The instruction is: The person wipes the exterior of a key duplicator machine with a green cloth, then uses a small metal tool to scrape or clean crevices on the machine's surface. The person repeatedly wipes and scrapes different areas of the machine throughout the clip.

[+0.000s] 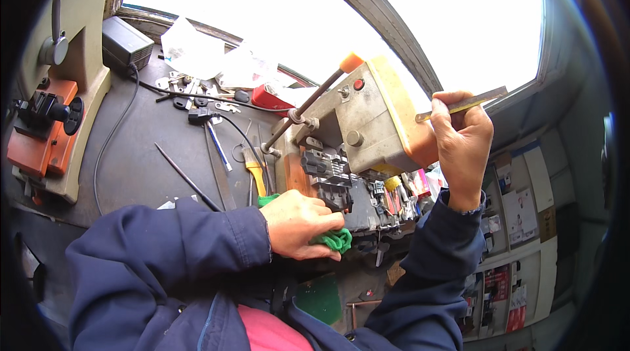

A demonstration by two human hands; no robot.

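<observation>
A dark bench stands under bright windows, with stocked shelves off to the right. At the bench's front edge, the left hand is closed around a bunched green cloth, which sticks out at both sides of the fist. The right hand, raised at the right side of a machine, grips a flat strip between thumb and fingers; the strip lies nearly level, slightly higher at its right end.

Just beyond the left hand is the machine's metal clamp, and above that its grey housing carries a red button, a round knob and a lever tipped in orange. Small tools crowd the area right of the clamp. Left of the machine lie a yellow brush, close to the cloth, and a dark pointed rod. Farther back are a black plug, a heap of keys, a red box and white bags. A grey power box sits near the window, and a second machine with an orange carriage stands at far left.
</observation>
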